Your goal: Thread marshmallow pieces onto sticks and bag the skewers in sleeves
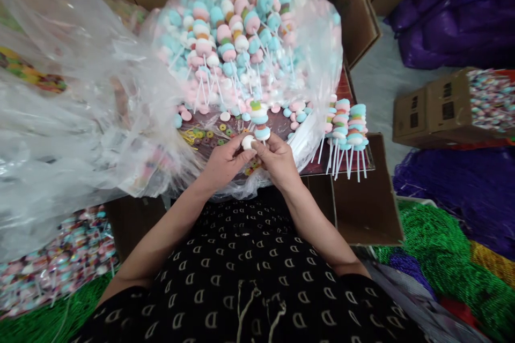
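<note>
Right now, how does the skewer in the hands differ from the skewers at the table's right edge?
The held skewer is a single one; the skewer group contains several. The held skewer is in the right hand; the skewer group rests untouched at the table edge. The held skewer's stick is mostly hidden, while the skewer group's sticks show plainly below. Both include white and blue.

Tight. Small bare patches of surface (pixel 280 122) just beyond the right hand (pixel 277 161), hemmed in by loose marshmallow discs (pixel 298 113); held marshmallow skewer (pixel 259 116) juts across the middle. Far side blocked by heaped skewers (pixel 241 32). Left, bulky plastic bag (pixel 100 96) blocks low passage. Gummy rings (pixel 207 135) clutter near left. Right edge: overhanging skewers (pixel 356 126), cardboard flap (pixel 358 16) farther back. Way in open from above.
</note>
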Tool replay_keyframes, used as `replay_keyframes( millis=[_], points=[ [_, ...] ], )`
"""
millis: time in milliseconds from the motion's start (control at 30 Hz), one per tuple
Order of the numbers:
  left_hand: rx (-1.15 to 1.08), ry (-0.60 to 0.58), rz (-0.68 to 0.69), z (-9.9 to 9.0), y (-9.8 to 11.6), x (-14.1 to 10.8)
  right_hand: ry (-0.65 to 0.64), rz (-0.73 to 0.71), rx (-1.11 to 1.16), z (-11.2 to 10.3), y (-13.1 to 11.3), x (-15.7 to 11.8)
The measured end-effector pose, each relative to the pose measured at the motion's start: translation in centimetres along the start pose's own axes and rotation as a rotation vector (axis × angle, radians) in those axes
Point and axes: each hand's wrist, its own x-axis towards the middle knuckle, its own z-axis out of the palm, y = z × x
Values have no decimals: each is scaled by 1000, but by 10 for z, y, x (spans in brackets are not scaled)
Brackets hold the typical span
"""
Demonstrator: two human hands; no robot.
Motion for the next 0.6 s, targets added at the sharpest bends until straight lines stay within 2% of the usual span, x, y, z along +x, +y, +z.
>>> replay_keyframes(
  millis=[167,300,433,600],
  points=[
    [-99,131,-98,-2,2,0,-100,20,125,-4,-12,-12],
    [-292,236,-167,0,-7,3,-153,38,-45,-13,-13,-36],
    [-431,243,-240,0,-16,8,-259,80,-262,-21,-10,-56],
    [-449,183,-205,-2,-18,9,-286,81,-358,-21,-5,-61]
  ],
)
